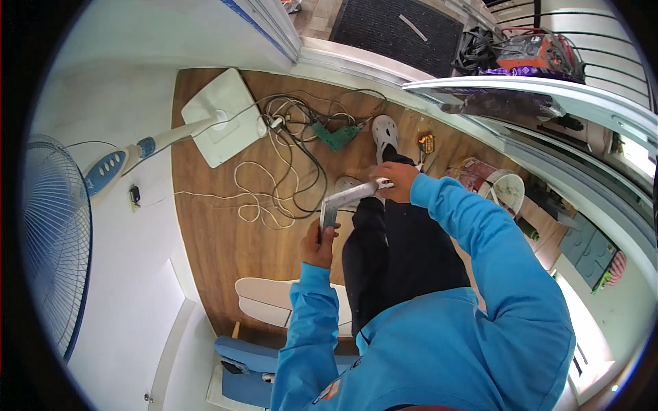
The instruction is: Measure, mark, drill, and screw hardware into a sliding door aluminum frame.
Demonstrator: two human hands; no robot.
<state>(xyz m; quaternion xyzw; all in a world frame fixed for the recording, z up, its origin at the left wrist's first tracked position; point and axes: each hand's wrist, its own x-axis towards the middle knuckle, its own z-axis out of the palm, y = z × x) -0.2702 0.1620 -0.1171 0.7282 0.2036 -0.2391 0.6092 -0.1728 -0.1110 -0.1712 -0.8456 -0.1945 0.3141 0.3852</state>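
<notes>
An L-shaped metal square (351,196), silver-white, is held up in front of my dark trousers. My left hand (319,245) is closed round its short, thicker arm, which points down. My right hand (399,179) closes on the far end of the long arm. A small whitish piece with red and dark marks (385,183) shows at the right fingertips; I cannot tell whether it belongs to the square. Beyond the square, on the wood floor, a green power tool (336,136) lies next to tangled cables (288,127).
A standing fan (58,240) leans across the left, its white base (223,116) on the floor. A stained bucket (508,192) lies tipped at the right, near an orange-and-black item (426,142). Beyond the door sill are a dark mat (397,34) and a red machine (531,51).
</notes>
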